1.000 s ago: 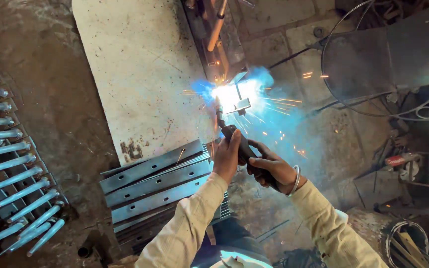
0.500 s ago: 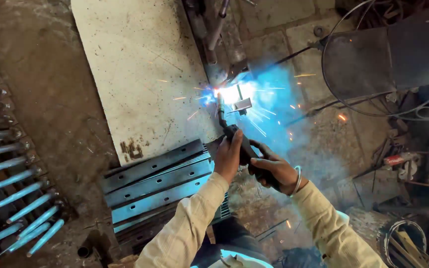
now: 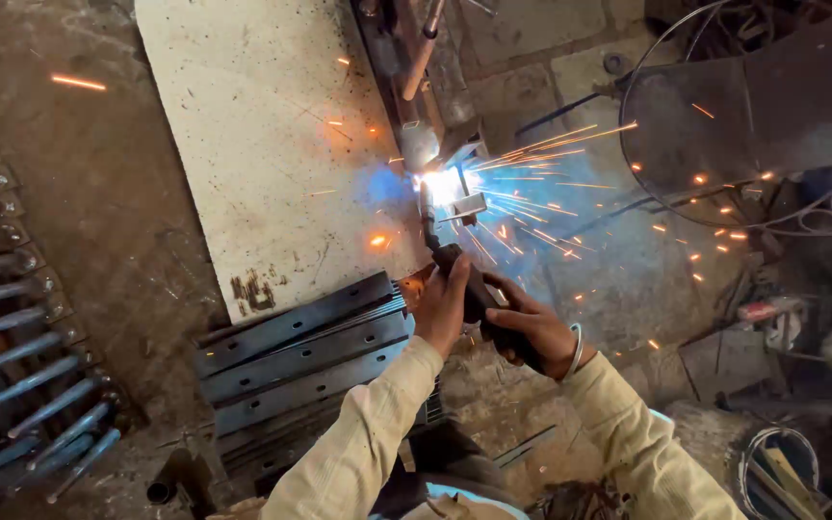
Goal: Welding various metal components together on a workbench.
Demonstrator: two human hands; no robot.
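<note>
Both my hands grip a black welding torch (image 3: 474,289). My left hand (image 3: 442,306) wraps its upper neck and my right hand (image 3: 529,328) holds the handle lower down. The torch tip touches a small metal bracket (image 3: 467,206) on the floor, where a bright white-blue arc (image 3: 442,185) burns and orange sparks fly out to the right. A round metal piece (image 3: 419,144) lies just beyond the arc. I wear pale yellow sleeves and a bangle on my right wrist.
A large pale board (image 3: 262,135) lies on the floor to the left of the arc. Several flat steel bars (image 3: 300,361) are stacked beside my left arm. A rack of steel rods (image 3: 21,356) fills the far left. Dark curved sheet metal (image 3: 753,106) and cables lie to the right.
The arc has flared brighter and many more orange sparks spray to the right. My hands and the torch stay at the same spot on the bracket.
</note>
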